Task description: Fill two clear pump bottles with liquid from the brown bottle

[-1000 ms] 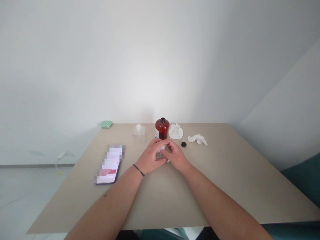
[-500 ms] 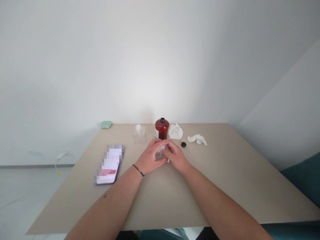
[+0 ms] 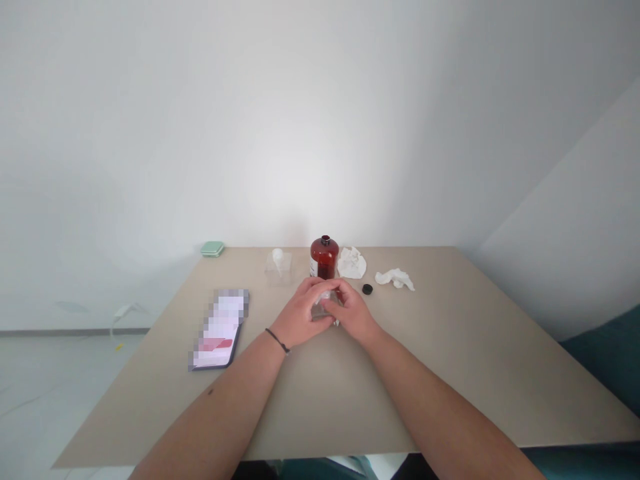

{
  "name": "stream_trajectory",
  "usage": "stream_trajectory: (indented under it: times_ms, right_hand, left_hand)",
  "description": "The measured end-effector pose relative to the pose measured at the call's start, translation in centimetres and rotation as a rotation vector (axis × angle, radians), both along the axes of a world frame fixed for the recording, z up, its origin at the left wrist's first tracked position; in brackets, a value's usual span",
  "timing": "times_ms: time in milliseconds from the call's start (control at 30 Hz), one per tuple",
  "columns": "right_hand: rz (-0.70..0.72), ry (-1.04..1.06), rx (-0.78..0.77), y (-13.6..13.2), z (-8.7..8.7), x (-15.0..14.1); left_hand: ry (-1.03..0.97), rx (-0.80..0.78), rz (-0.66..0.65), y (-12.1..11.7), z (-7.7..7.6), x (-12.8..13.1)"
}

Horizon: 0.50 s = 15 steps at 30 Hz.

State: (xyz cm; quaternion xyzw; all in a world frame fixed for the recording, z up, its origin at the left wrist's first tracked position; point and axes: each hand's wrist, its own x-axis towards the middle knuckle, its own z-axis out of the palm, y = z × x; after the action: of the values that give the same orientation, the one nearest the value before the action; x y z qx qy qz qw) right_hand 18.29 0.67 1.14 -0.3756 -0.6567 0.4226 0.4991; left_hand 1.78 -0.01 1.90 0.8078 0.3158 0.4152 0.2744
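Observation:
My left hand (image 3: 300,312) and my right hand (image 3: 353,311) meet near the middle of the beige table (image 3: 320,393), both closed around a small clear glass bottle (image 3: 323,308). The fingers hide most of this bottle. Just beyond my hands stands a brown glass bottle (image 3: 325,260) with a white label and no cap. Its small black cap (image 3: 367,289) lies on the table near my right hand. A dark band circles my left wrist.
A clear plastic box (image 3: 279,270) with a white item on top stands at the far edge. Beside the brown bottle lie a white tissue (image 3: 351,263) and a crumpled one (image 3: 395,279). A phone (image 3: 217,330) lies to the left, and a green case (image 3: 212,249) sits at the far corner.

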Motion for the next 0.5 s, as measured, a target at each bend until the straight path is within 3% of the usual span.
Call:
stream_trajectory:
  times_ms: [500]
  right_hand:
    - [0.012,-0.021,0.045,-0.05,0.08,0.08]
  left_hand:
    - [-0.001,0.002,0.005,0.05,-0.14,0.04]
